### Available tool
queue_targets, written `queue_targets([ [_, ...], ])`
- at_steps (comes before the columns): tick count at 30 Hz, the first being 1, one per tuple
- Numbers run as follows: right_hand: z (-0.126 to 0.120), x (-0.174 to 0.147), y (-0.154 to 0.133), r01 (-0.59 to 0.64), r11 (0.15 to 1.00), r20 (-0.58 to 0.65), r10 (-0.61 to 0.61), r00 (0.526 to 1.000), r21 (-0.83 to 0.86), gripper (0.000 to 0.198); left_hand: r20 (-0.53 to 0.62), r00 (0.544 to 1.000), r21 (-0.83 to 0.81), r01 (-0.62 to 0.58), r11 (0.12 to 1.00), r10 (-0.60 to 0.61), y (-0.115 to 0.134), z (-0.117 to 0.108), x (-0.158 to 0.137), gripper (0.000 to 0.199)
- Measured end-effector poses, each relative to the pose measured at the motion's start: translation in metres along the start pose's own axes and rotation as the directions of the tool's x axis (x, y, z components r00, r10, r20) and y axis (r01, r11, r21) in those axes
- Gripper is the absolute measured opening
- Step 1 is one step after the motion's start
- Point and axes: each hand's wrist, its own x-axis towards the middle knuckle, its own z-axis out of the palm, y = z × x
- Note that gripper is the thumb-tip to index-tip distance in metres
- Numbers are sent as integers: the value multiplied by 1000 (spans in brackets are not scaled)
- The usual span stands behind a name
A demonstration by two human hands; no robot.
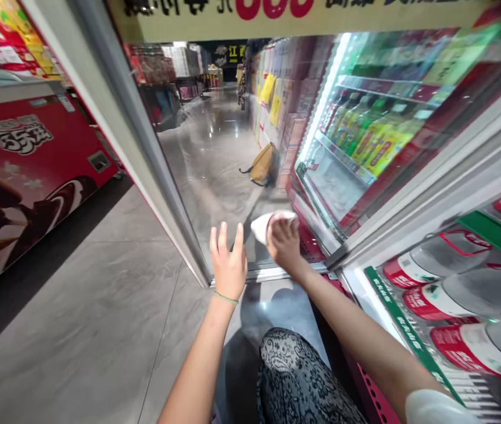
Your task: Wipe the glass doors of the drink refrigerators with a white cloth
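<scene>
My right hand (pixel 284 240) lies over a white cloth (pixel 260 228) and presses it against the lower part of a glass door (pixel 206 159). Motion blurs the fingers a little. To its left, my left hand (pixel 228 262) is open, fingers spread and upright, holding nothing, close to the glass near the door's light metal frame (pixel 162 182). Whether its fingertips touch the pane, I cannot tell. A thin green band (pixel 226 298) circles the left wrist.
On the right, large water bottles (pixel 440 294) with red-and-white labels stand on cooler shelves. A red chest freezer (pixel 47 159) stands at left on grey floor tiles (pixel 135 294). My patterned-cloth knee (pixel 295 365) is below. The glass shows drink shelves and a yellow-brown bag (pixel 263 165).
</scene>
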Motion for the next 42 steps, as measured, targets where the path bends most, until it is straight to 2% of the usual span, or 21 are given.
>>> queue_targets([
  [3, 0, -46, 3, 126, 991, -21, -125, 992, 43, 25, -16, 999, 26, 35, 999, -35, 7, 13, -4, 69],
  [5, -11, -39, 18, 117, 992, -23, -116, 993, 38, 26, -23, 998, 22, 56, 998, -55, 9, 20, -8, 70],
  [7, -29, 0, 42, 2, 999, -23, -1, 1000, 38, 30, -41, 996, -8, 77, 997, -77, 9, 26, -11, 71],
  [8, -38, 27, 54, -101, 993, -27, 103, 994, 56, 35, -52, 995, -27, 85, 996, -87, 9, 28, -11, 71],
  [10, -53, 76, 72, -301, 946, -68, 310, 948, 118, 42, -61, 993, -48, 95, 994, -98, 9, 31, -11, 71],
  [12, -55, 96, 76, -402, 905, -129, 419, 899, 139, 44, -59, 993, -51, 99, 994, -102, 8, 32, -10, 73],
  [13, -51, 90, 72, -407, 905, -158, 424, 892, 125, 44, -59, 993, -51, 101, 994, -104, 8, 32, -10, 74],
  [15, -34, 48, 57, -352, 934, -178, 359, 916, 70, 39, -54, 993, -56, 102, 993, -105, 8, 31, -8, 76],
  [17, -14, -19, 44, -209, 977, -132, 214, 968, 53, 29, -46, 994, -50, 97, 994, -100, 7, 30, -6, 78],
  [18, -7, -54, 41, -187, 979, -81, 193, 978, 77, 24, -38, 995, -34, 96, 995, -97, 6, 29, -6, 79],
  [20, -1, -112, 49, -235, 967, -49, 240, 969, 97, 24, -25, 996, 7, 89, 996, -89, 4, 28, -5, 81],
  [23, -12, -152, 84, -425, 903, -139, 430, 892, 61, 41, -13, 997, 47, 76, 996, -76, 0, 26, -6, 82],
  [25, -21, -155, 109, -548, 835, -233, 542, 807, 43, 52, -18, 998, 42, 62, 997, -62, -3, 25, -8, 83],
  [27, -27, -148, 122, -659, 749, -318, 642, 697, 69, 49, -21, 999, 28, 42, 999, -42, -5, 25, -10, 82],
  [30, -21, -132, 109, -772, 614, -376, 763, 527, 165, 37, -21, 1000, 16, 20, 1000, -20, -6, 24, -12, 81],
  [31, -16, -127, 96, -786, 589, -375, 783, 497, 189, 36, -22, 999, 17, 26, 1000, -25, -6, 24, -12, 80],
  [32, -10, -121, 80, -789, 581, -368, 791, 489, 201, 37, -29, 999, 23, 35, 999, -34, -6, 23, -12, 78],
  [34, 3, -110, 43, -775, 594, -338, 790, 511, 215, 36, -53, 997, 50, 50, 998, -47, -10, 20, -12, 73],
  [35, 9, -106, 24, -755, 617, -305, 780, 547, 222, 35, -68, 997, 63, 50, 997, -46, -13, 18, -12, 69],
  [39, 32, -95, -44, -603, 757, -141, 645, 751, 250, 38, -74, 997, 88, -8, 996, 15, -31, 7, -12, 58],
  [42, 47, -90, -80, -505, 812, -67, 545, 836, 292, 40, -29, 996, 88, -85, 993, 88, -47, -8, -10, 54],
])
